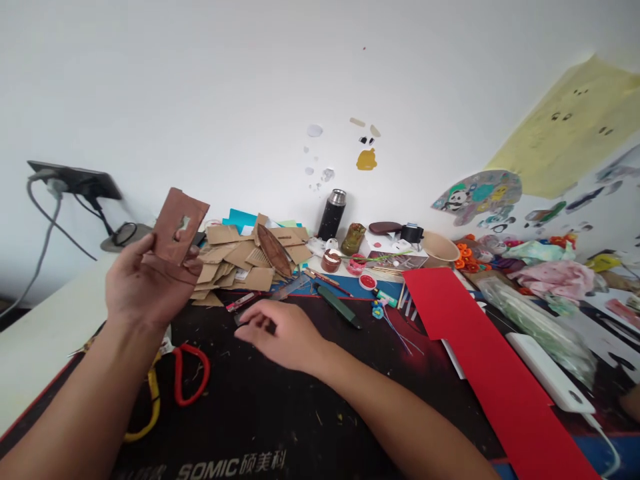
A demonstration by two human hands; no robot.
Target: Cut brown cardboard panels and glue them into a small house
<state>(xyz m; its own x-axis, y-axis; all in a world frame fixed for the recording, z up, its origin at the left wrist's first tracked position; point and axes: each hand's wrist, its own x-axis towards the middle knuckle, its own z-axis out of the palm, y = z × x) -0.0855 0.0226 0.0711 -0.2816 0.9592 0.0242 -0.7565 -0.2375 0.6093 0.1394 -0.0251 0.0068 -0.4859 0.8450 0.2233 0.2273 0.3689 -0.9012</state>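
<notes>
Raised at the left, my left hand (153,283) is closed on a brown-painted cardboard piece (170,230) with an irregular hole cut through it. My right hand (283,333) is low over the dark mat (240,413), its fingers curled toward the thumb. A small dark bit shows at those fingertips, too hidden to name. Just beyond lie a red utility knife (243,301) and a clear ruler (290,288). Scissors (193,377) with one red and one yellow handle rest partly behind my left forearm.
Stacked cardboard scraps (225,257) and a brown boat-shaped piece (274,252) stand at the back. A black thermos (333,215) leans by the wall. A green pen-like tool (337,307), red card (480,353) and white power strip (550,373) are to the right.
</notes>
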